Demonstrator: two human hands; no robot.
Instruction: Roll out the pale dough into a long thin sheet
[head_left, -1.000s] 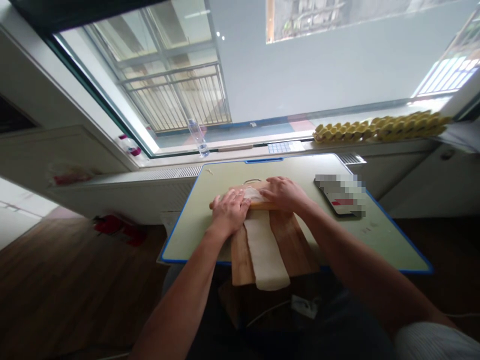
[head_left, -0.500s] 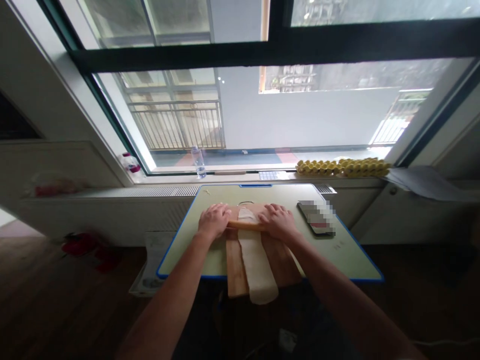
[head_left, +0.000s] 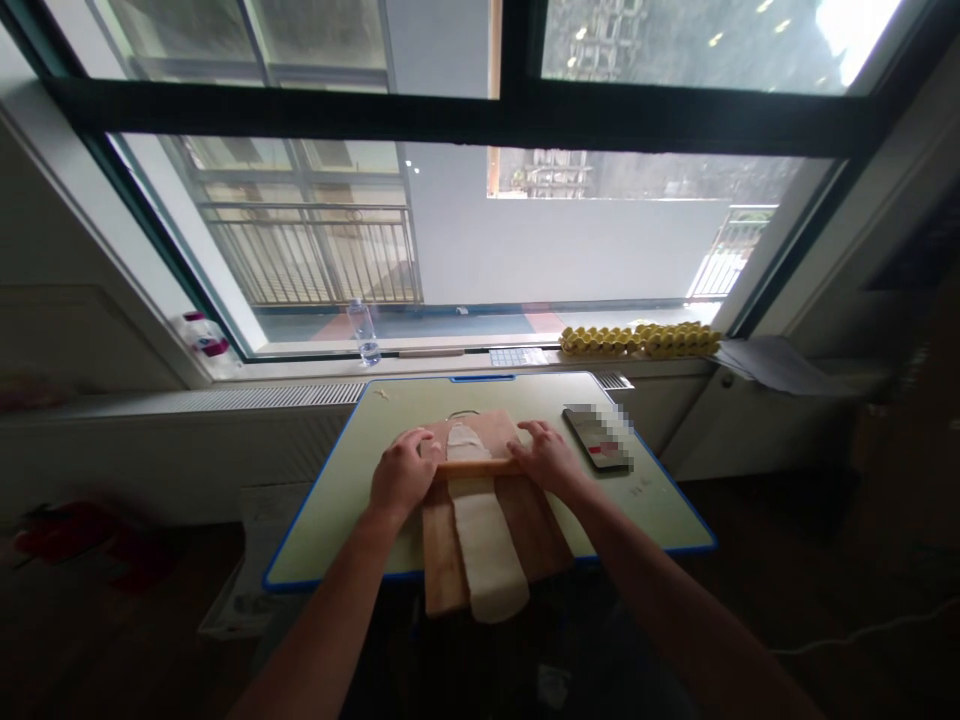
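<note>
A slim wooden rolling pin point(head_left: 480, 468) lies crosswise over a long, flat strip of pale dough point(head_left: 487, 545). My left hand point(head_left: 403, 472) holds the pin's left end, its fingers curled. At the other end, my right hand point(head_left: 551, 458) has its thumb on the pin and its fingers reaching forward. Under the dough is a wooden cutting board point(head_left: 441, 560), jutting past the table's near edge. The dough's near end hangs over the board's edge, and its far end looks thin and uneven.
The board rests on a pale green table point(head_left: 341, 530) with a blue rim. A phone point(head_left: 600, 440), partly blurred out, lies on the right. On the windowsill stand a clear bottle point(head_left: 364, 335), yellow egg trays point(head_left: 637, 340) and a bottle with a pink label point(head_left: 206, 340).
My view has swung slightly right, so everything sits further left. The rolling pin has come a little toward me over the dough, and my fingers have lifted from their flatter pose.
</note>
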